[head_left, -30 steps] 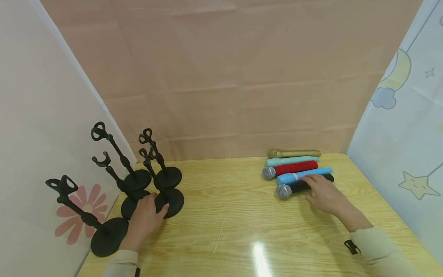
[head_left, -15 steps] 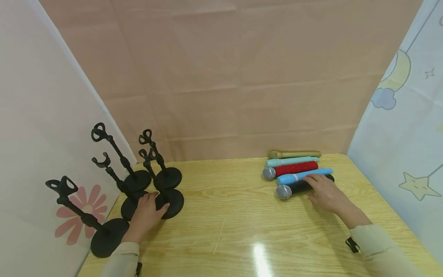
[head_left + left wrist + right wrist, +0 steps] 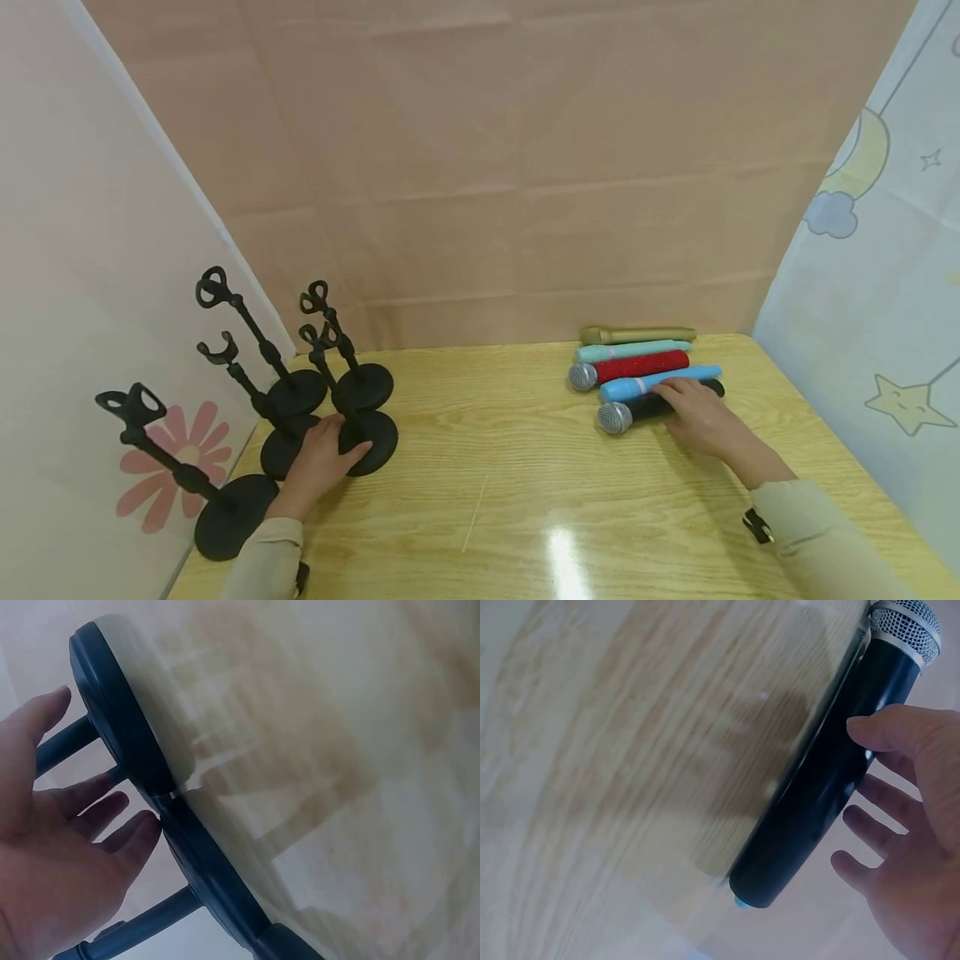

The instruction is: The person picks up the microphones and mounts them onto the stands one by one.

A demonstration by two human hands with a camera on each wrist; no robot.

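In the head view my left hand [image 3: 320, 462] rests at the round base of a black microphone stand [image 3: 369, 443], thumb apart from the fingers. The left wrist view shows the thumb on one side of the stand's post [image 3: 69, 744] and loosely bent fingers on the other. Over on the right, my right hand [image 3: 703, 421] lies over a black microphone [image 3: 648, 407] with a silver mesh head. Its thumb touches the microphone's body [image 3: 817, 780] in the right wrist view, while the other fingers are spread loosely alongside. Both things lie or stand on the table.
Several other black stands, such as the front-left one [image 3: 236, 515], crowd the left side by the wall. Behind the black microphone lie a blue one [image 3: 626, 388], a red one [image 3: 641, 365], a mint one [image 3: 637, 350] and a gold one [image 3: 645, 335]. Everything is on a wooden table [image 3: 480, 417].
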